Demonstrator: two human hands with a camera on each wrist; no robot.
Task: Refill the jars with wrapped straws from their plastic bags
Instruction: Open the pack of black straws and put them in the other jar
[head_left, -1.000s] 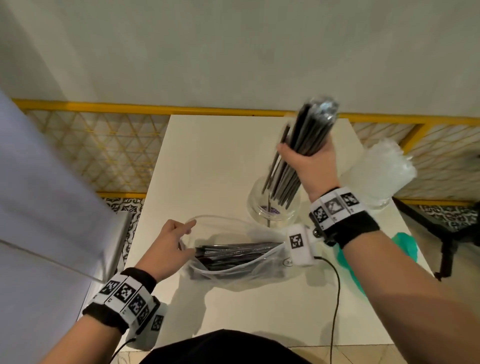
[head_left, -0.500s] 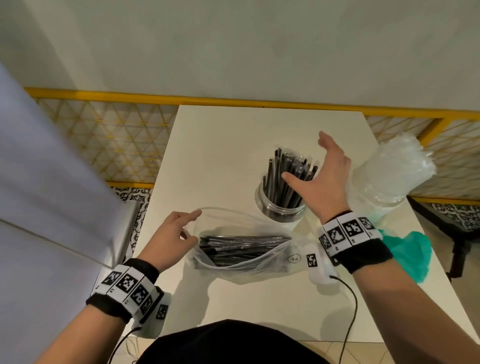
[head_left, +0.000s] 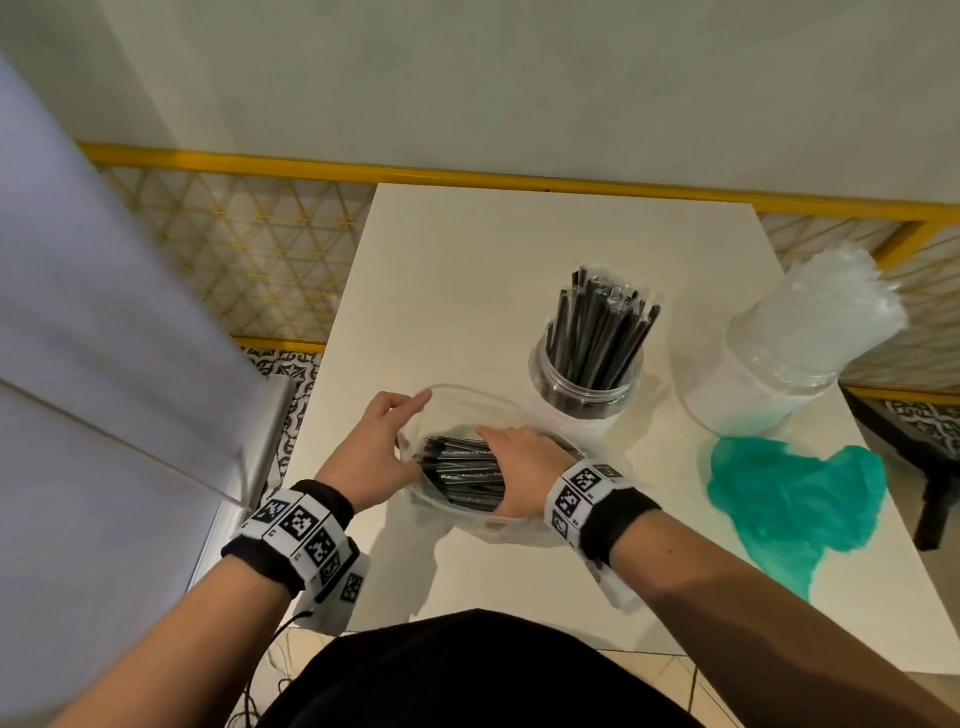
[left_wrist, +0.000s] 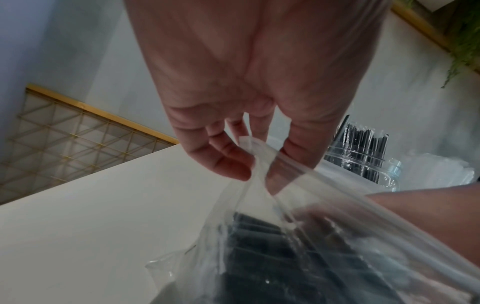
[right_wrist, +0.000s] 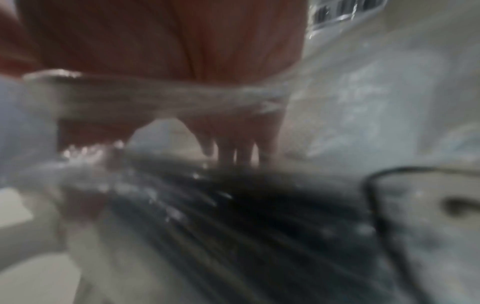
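Clear bag (head_left: 457, 405): lies open on the near middle of the white bench (head_left: 467, 270); black wrapped straws (head_left: 462, 470) remain inside it
Left hand (head_left: 371, 457): pinches the bag's left rim between thumb and fingers, holding the mouth open
Right hand (head_left: 524, 462): a second ago it was dropping a bundle into the jar; now it is back inside the bag, laid over the straws; whether its fingers have closed on any, I cannot tell
Jar (head_left: 587, 379): just beyond the bag, now standing well stocked with upright black straws
Far right: a second jar (head_left: 769, 379) packed with clear-wrapped straws; green bag (head_left: 795, 499) crumpled near it
Meaning: one load delivered; another fetch looks under way
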